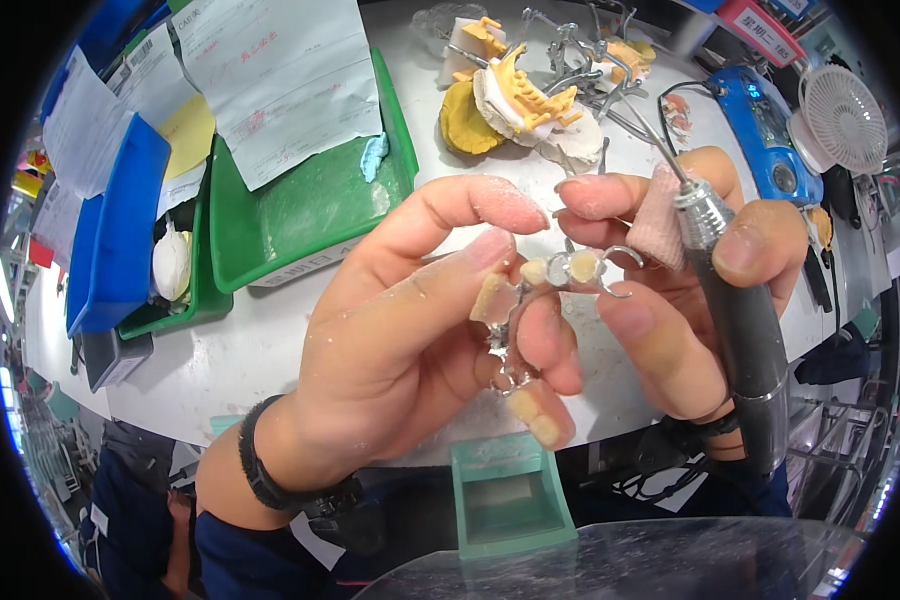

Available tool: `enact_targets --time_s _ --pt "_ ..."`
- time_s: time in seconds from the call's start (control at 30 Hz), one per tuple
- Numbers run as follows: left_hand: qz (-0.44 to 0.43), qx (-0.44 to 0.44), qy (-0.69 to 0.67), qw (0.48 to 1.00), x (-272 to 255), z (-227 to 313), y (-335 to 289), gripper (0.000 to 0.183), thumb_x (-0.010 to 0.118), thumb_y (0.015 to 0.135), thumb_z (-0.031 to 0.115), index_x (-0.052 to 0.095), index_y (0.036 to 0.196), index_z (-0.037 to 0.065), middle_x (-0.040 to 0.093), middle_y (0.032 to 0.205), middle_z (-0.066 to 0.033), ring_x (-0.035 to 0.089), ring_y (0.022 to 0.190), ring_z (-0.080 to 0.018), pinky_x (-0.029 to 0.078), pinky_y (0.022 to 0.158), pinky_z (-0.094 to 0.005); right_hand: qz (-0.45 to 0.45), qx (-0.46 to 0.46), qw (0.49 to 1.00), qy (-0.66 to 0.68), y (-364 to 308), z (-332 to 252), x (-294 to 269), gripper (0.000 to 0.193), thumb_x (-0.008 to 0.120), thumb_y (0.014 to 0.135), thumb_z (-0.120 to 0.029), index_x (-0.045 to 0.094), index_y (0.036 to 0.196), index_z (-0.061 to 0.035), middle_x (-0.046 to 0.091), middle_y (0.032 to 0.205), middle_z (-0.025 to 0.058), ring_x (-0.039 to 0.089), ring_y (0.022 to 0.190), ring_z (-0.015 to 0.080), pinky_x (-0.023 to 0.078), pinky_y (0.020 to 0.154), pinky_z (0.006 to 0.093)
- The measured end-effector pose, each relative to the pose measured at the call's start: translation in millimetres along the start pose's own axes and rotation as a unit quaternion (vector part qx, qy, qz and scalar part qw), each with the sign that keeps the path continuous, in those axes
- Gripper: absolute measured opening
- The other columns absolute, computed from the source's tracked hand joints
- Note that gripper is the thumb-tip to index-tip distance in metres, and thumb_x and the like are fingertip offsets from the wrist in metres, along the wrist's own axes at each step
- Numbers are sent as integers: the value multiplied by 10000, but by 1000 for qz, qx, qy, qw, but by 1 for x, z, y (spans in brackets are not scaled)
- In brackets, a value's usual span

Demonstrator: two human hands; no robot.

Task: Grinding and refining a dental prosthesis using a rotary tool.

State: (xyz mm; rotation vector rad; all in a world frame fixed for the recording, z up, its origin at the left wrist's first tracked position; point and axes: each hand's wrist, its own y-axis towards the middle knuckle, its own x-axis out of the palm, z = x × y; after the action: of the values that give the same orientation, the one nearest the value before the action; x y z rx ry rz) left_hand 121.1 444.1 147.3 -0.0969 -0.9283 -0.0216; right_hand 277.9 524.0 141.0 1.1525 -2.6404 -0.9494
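A metal partial denture (pixel 560 272) with cream teeth and pink base parts is held up in front of me. My left hand (pixel 390 315) is closed on it, thumb and fingers gripping its left side. My right hand (pixel 675 365) is closed around a dark rotary handpiece (pixel 748 330) whose thin metal bur points up and away to the left. A pinkish wrap (pixel 658 222) covers one finger of the right hand. Fingertips of this hand lie close beside the denture's curved wire clasps; whether they touch is unclear. Pale dust clings to my left fingers.
Beyond my hands stand a plaster dental model (pixel 535 110) with an orange-yellow part and several metal frameworks (pixel 580 55). Green tray (pixel 300 220), blue bin (pixel 120 230) and papers (pixel 280 80) fill the left. Rightward are a blue control box (pixel 760 130) and white fan (pixel 842 118). A green drawer (pixel 513 500) is below.
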Motion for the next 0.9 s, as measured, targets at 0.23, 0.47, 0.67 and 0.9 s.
enact_targets --time_s 0.23,0.47,0.67,0.9 --pt "-2 -1 27 1000 -6 -1 -1 232 342 940 180 412 1106 33 553 763 -156 590 673 -254 516 519 -306 22 -43 996 -79 3 5 2 507 517 756 172 371 1068 -200 472 983 124 589 940 253 534 762 368" --pt "-4 42 116 992 -2 1 -3 523 450 853 160 323 1296 -86 592 985 -206 605 726 -243 510 565 -304 65 -110 986 -108 1 15 -1 541 523 738 184 369 1085 -202 474 967 116 582 932 252 524 793 398" --pt "3 28 153 988 -1 4 -4 511 464 849 143 350 1288 -92 601 1016 -190 596 615 -185 485 525 -267 93 -60 987 -116 -2 10 1 541 536 743 169 351 1093 -200 474 960 116 575 885 238 506 829 434" --pt "20 21 177 984 2 8 -7 517 489 890 249 382 1265 -90 624 970 -193 596 609 -155 454 476 -207 88 -5 993 -75 0 -1 2 395 486 827 76 332 1074 -192 509 959 155 602 898 266 532 759 387"
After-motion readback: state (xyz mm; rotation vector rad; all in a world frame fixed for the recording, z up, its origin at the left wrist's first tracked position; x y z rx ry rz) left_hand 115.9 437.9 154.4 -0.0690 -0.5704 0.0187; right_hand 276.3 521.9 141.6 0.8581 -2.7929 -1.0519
